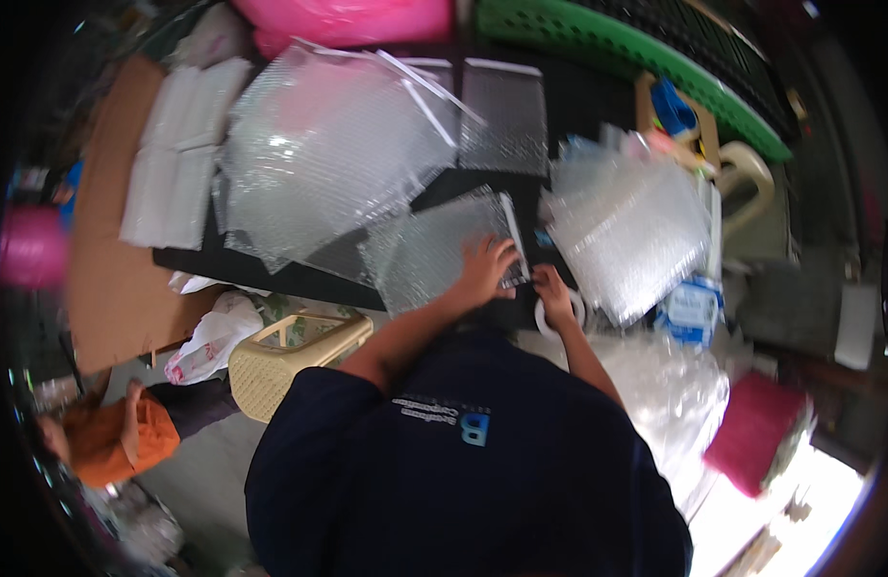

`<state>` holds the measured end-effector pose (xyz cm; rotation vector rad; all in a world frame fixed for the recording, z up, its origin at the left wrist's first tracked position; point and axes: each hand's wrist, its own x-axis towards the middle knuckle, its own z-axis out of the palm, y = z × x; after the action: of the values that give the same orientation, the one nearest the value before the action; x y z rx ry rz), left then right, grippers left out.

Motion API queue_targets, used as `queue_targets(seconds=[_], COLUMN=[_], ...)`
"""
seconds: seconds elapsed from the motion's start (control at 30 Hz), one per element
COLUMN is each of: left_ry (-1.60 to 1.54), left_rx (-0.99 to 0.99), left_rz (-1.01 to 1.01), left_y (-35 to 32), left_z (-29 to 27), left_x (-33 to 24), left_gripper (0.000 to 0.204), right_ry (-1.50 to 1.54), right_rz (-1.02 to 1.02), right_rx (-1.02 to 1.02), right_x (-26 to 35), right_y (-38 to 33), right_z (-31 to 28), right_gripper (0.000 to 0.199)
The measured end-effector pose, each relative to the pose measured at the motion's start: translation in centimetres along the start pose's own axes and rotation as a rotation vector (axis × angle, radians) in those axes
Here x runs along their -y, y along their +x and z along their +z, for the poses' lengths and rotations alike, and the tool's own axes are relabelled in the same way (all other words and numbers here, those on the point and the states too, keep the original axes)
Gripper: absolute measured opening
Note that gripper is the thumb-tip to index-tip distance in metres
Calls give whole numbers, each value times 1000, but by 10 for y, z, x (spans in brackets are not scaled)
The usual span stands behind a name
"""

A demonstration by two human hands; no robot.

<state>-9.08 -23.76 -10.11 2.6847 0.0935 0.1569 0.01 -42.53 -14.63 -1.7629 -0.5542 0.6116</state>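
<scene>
- Left hand [487, 269] lay flat, fingers spread, pressed on right end of a bubble-wrap pouch [434, 252] near front edge of the black bench [569, 106].
- Pouch sat flat on bench, directly ahead of torso, sealing strip along its right edge under the fingertips.
- Right hand [556, 298] curled just beside left, on a white tape roll [559, 313] at bench edge; too blurred to tell whether gripping or only resting.
- Hands close together, not seen touching.
- Big loose pile of bubble-wrap pouches [319, 144] lay behind and left of the held pouch, overlapping it slightly.
- Second stack of pouches [626, 226] sat just right of right hand.
- White folded sheets [179, 154] lay far left on brown cardboard [112, 279].
- Green crate [636, 48] stood at far side of bench; pink bag [348, 19] at top edge.
- Cream plastic basket [290, 361] sat on floor below left forearm; another person in orange [107, 438] lower left.
</scene>
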Motion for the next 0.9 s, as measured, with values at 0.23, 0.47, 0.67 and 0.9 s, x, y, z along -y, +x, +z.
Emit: queue_targets(seconds=[0.23, 0.47, 0.67, 0.9], left_ry=[38, -391, 92, 286], left_rx=[519, 137, -726, -562], left_rz=[-174, -378, -213, -274], left_y=[-45, -3, 5, 46], left_z=[-21, -131, -316, -195], left_x=[43, 35, 1, 117], left_gripper=[99, 44, 53, 48], right_ry=[-232, -837, -1082, -1123], right_rz=[-158, -261, -118, -73], right_rx=[82, -5, 72, 148], right_x=[11, 31, 12, 44], right_y=[-9, -29, -43, -35], right_z=[-3, -20, -27, -28], right_gripper=[45, 53, 46, 23])
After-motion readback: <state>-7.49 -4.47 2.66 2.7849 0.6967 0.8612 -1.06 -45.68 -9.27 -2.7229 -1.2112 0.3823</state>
